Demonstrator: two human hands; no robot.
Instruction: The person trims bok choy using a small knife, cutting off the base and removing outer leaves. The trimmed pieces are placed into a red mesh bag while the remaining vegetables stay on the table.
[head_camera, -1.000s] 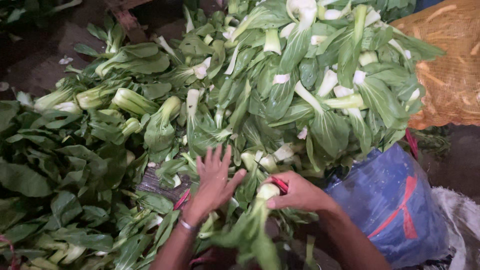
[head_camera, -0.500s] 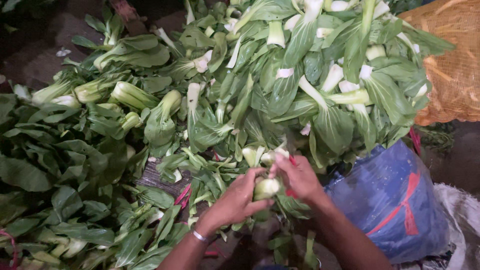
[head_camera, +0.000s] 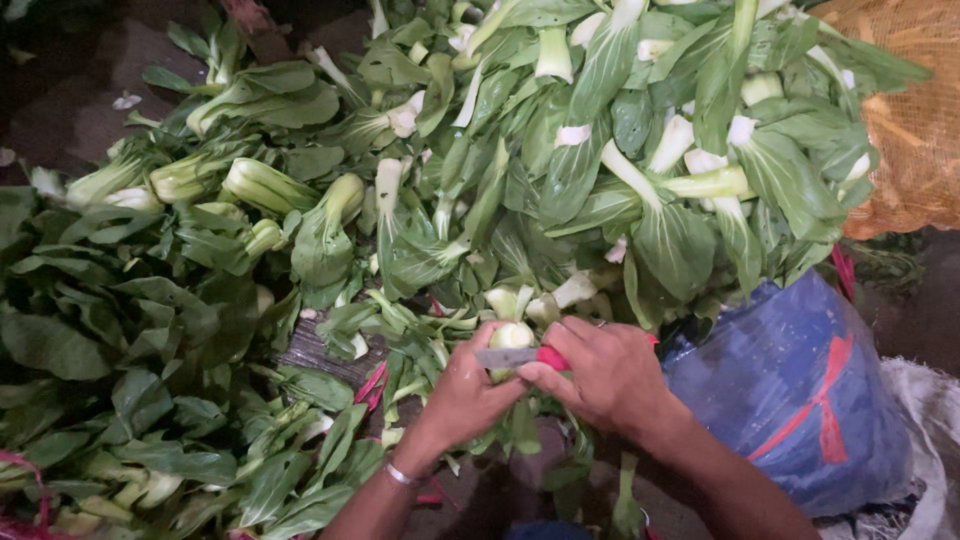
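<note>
Now | bok choy (head_camera: 511, 336) between hands | knife (head_camera: 520, 357) against base

Single head-mounted view, aimed steeply down and slightly forward from above the person's forearms. Close range: left hand (head_camera: 468, 385) and right hand (head_camera: 600, 375) are framed low-centre, arms entering from the bottom edge. Leafy greens pile (head_camera: 560, 170) fills the upper and left frame; blue bag (head_camera: 800, 390) is cut at lower right, orange mesh sack (head_camera: 910, 120) at upper right. No second view, so no overlap.
</note>
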